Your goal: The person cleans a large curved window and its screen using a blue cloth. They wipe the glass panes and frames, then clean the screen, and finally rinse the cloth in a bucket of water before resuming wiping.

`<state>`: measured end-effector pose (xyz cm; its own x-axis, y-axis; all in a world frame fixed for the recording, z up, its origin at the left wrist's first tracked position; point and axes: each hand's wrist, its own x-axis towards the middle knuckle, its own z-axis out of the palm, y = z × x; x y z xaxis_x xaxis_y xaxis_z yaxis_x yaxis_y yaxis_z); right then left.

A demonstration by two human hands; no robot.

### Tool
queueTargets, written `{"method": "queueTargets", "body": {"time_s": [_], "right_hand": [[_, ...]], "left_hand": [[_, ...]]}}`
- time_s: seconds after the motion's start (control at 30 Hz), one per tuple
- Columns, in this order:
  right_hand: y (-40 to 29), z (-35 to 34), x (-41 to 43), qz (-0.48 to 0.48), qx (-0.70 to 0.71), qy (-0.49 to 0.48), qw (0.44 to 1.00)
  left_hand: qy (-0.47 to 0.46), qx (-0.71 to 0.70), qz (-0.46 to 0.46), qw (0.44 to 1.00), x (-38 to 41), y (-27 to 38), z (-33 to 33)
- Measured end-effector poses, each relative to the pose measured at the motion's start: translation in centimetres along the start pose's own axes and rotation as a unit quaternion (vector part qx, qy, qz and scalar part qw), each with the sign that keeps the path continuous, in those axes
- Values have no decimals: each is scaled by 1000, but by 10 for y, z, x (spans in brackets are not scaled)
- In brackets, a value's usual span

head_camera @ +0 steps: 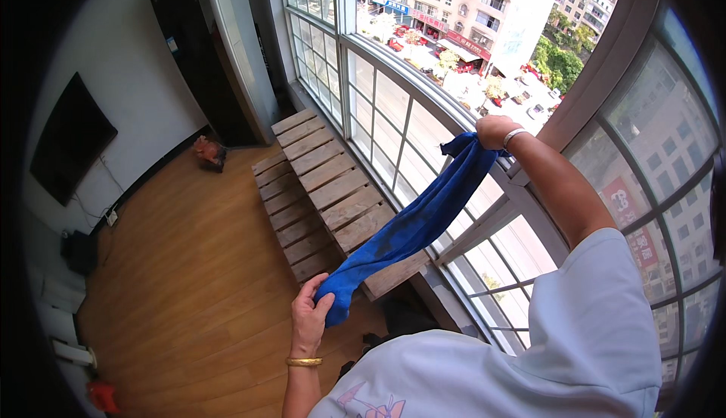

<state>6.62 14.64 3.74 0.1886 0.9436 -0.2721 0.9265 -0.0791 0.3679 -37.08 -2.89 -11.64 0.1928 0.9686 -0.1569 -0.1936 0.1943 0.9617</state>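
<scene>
A long blue cloth [408,231] with darker damp-looking patches is stretched slantwise between my two hands. My left hand [311,310], with a gold bangle at the wrist, grips its lower end between thumb and fingers. The upper end is bunched in the fist of my right hand [496,131], which is up at the horizontal rail [414,80] of the window frame. A short tail of cloth sticks out beside that fist. Window panes divided by a white grid [391,117] stand behind the cloth.
A slatted wooden stepped bench [340,183] runs along the window wall. A dark wall-mounted screen [74,137] hangs at the left. A reddish bag [209,153] lies on the wooden floor [187,259], and an orange-red object [103,396] is at the lower left. Buildings and a street show outside.
</scene>
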Motion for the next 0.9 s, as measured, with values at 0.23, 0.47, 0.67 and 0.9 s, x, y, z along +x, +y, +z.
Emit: {"method": "queueTargets", "body": {"time_s": [0.23,0.47,0.67,0.9], "right_hand": [[-1,6,-18,-28,-147,-127,981],[4,15,-25,-53,-93,-63,992],[-1,15,-41,-60,19,102,993],[6,25,-25,-40,-3,36,999]], "left_hand": [[-21,39,28,999,-32,-2,-10],[-17,55,19,998,-51,0,-14],[0,25,36,999,-51,-1,-12],[-23,65,36,997,-47,3,-10]]}}
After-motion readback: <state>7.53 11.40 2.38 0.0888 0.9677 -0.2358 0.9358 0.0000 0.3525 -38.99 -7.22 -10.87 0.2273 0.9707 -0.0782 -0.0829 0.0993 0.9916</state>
